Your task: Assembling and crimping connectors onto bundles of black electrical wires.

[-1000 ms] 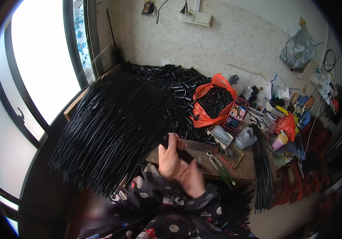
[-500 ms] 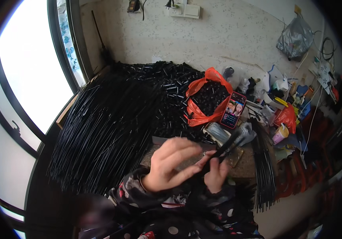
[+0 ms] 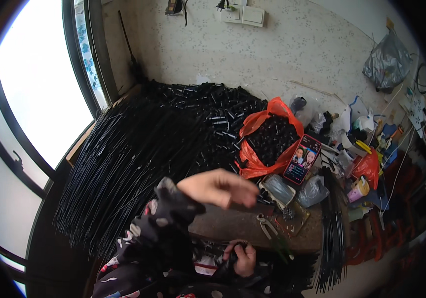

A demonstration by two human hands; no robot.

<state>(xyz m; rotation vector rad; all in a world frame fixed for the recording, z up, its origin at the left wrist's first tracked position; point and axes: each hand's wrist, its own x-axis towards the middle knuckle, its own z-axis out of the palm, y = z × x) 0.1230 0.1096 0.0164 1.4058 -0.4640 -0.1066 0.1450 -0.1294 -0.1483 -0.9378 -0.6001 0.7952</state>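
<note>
Drawn back since the earlier frame, the right hand [image 3: 243, 259] curled by the desk's [image 3: 218, 224] near edge, its contents unclear, while the blurred left hand [image 3: 218, 188], grip impossible to tell, hung right of the black rods [image 3: 111, 174].

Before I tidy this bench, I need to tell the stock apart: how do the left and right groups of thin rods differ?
The left rod pile is far broader than the right rod bundle. In the picture, the left rod pile slants toward the lower left, while the right rod bundle runs nearly straight up and down. Both are black.
</note>
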